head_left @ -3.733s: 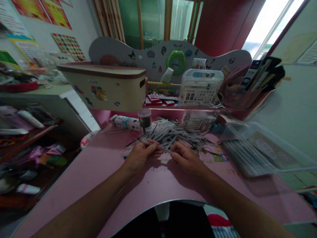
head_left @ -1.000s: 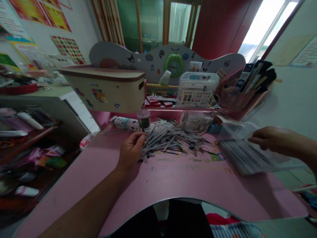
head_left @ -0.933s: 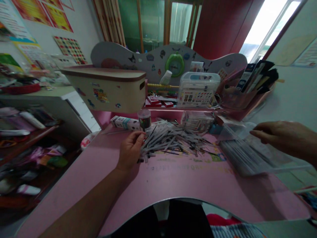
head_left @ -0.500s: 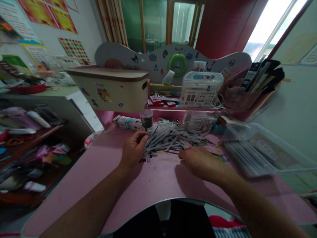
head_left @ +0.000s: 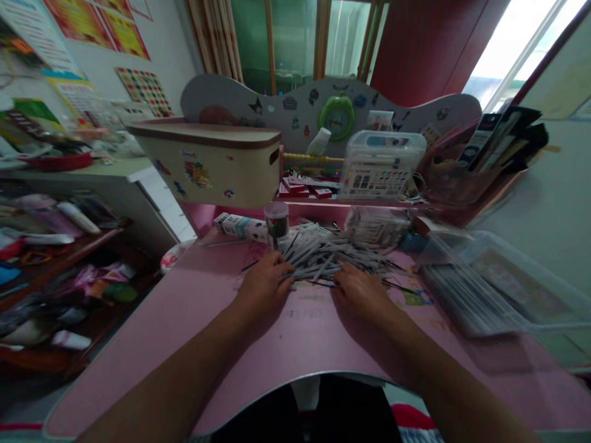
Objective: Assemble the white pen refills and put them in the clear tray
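Observation:
A heap of thin grey-white pens (head_left: 332, 255) lies in the middle of the pink desk (head_left: 194, 332). My left hand (head_left: 265, 286) rests at the heap's near left edge, fingers curled down on the pens. Close beside it, my right hand (head_left: 362, 289) lies at the near middle of the heap, fingers bent onto the pens. Whether either hand grips a pen is hidden by the fingers. A clear plastic tray (head_left: 466, 295) holding rows of the same pens sits to the right.
A small round jar (head_left: 276, 223) and a long printed box (head_left: 240, 226) stand behind the heap. A cream wooden box (head_left: 207, 163) and a clear plastic case (head_left: 381, 165) sit on the raised shelf. Cluttered shelves are at the left.
My right hand came back from the clear tray at the right to the near edge of the heap. My left hand shifted a little right along the heap.

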The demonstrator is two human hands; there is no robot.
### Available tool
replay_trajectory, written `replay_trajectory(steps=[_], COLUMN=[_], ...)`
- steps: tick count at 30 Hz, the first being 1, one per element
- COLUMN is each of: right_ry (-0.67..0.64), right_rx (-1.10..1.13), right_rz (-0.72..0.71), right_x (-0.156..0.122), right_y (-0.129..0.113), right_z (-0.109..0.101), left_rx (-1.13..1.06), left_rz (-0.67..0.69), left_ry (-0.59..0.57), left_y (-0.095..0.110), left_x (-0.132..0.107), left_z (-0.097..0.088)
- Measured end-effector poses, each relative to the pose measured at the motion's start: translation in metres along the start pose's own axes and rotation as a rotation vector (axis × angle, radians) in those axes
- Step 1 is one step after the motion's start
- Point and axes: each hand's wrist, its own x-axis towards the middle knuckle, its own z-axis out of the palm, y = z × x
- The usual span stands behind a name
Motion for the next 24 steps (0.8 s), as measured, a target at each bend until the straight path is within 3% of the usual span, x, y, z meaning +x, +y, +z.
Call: replay_trajectory(steps=[6,12,20,24], right_ry=[0.018,0.013,0.122,0.161], right_rx=[0.006,0.046,0.294,0.635], right_rz=[0.000,-0.010,-0.105,-0.063], right_x=[0.000,0.001,0.007,0.010], right_y=[0.001,0.004,0.016,0.015], right_z=[0.006,0.010,0.013,0.019], left_rx=[0.216,0.288,0.191,0.024], left_rz=[-0.007,-0.030,-0.101,-0.225], left_ry=[-0.052,-0.050,0.006,0.085], left_y=[0.006,0.010,0.003,-0.007], left_x=[-0.002,0.001,0.007,0.012], left_z=[0.006,0.012,-0.002,-0.008])
